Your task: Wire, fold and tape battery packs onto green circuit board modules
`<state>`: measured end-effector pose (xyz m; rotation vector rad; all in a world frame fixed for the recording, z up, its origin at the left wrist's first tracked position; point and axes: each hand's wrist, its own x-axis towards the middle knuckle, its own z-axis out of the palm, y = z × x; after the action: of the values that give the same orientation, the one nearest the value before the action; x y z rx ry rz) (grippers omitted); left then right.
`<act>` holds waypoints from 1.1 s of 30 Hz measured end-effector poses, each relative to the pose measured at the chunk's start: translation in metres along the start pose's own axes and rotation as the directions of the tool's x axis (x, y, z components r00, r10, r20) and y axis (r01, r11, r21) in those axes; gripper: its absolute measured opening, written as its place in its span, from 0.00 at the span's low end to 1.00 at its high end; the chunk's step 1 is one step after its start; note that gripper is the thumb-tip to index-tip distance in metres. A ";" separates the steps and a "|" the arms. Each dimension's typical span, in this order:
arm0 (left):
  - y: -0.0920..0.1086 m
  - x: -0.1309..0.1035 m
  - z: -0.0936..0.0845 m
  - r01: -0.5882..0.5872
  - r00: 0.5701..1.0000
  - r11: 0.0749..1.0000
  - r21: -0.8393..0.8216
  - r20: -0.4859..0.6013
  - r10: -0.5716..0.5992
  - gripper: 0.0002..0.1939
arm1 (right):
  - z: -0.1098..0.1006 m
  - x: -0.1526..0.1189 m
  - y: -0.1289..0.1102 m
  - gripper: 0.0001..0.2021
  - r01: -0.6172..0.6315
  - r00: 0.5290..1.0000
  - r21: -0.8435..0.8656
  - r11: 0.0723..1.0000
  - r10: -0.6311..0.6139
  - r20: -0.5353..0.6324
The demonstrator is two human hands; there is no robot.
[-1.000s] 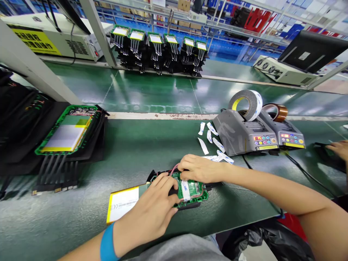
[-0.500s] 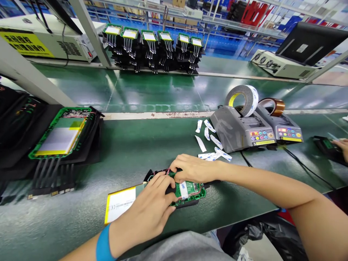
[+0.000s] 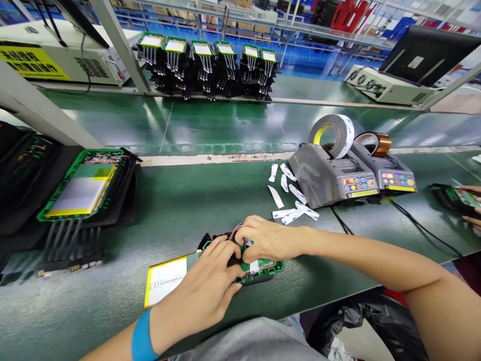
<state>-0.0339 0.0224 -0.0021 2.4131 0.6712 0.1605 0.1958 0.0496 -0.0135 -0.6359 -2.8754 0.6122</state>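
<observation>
The circuit board [image 3: 263, 265] lies near, under both hands; the tape dispensers [image 3: 330, 175] stand far right, the tray [image 3: 80, 183] far left.

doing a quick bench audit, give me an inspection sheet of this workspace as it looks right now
surface: glossy green bench mat, worn white strip along its far edge.
job's things: small green circuit board in a black frame with a white tape strip on it; flat white battery pack with yellow edge beside it.
clutter: loose white tape liners near two grey tape dispensers.
grippers: left hand and right hand both press on the board; grip cannot be judged.
cables: thin red wires at the board; black leads from the dispensers.
surroundings: green-framed assembly on black trays at left, row of finished units behind, another person's hand at right.
</observation>
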 end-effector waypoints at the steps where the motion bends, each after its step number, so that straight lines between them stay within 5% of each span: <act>1: 0.000 0.000 0.000 -0.003 1.000 1.000 0.003 -0.003 0.003 0.09 | 0.001 0.000 0.000 0.12 -0.001 1.000 0.007 1.000 0.001 0.002; 24: 0.001 -0.001 0.001 -0.003 1.000 1.000 0.031 0.008 0.003 0.07 | -0.007 -0.013 -0.003 0.10 -0.041 0.996 0.112 0.993 0.032 0.083; 33: 0.001 -0.002 0.001 -0.007 1.000 0.999 0.039 0.013 0.006 0.09 | 0.004 -0.017 -0.009 0.09 -0.042 0.999 0.142 0.989 0.044 -0.008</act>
<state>-0.0348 0.0205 -0.0020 2.4519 0.6664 0.1355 0.2065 0.0335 -0.0143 -0.6792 -2.7829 0.8084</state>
